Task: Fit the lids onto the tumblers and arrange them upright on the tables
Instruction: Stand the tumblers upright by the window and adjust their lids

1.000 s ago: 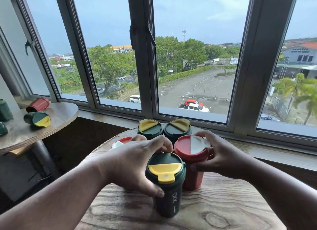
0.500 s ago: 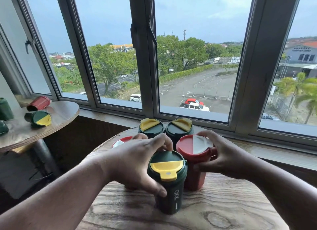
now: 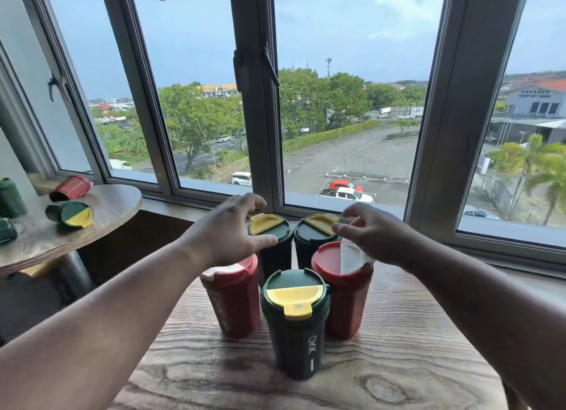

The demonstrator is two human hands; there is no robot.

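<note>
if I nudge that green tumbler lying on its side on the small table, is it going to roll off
Quite possibly. The green tumbler lies on its round side on the small table, so a push across its length would likely roll it. It seems to taper, so it would probably curve rather than run straight. The red tumbler lying behind it might block it toward the window.

Five tumblers [image 3: 295, 324] packed touching mid-table, no gaps between. Bare table [image 3: 413, 348] both sides and front; window frame [image 3: 260, 134] close behind.
</note>
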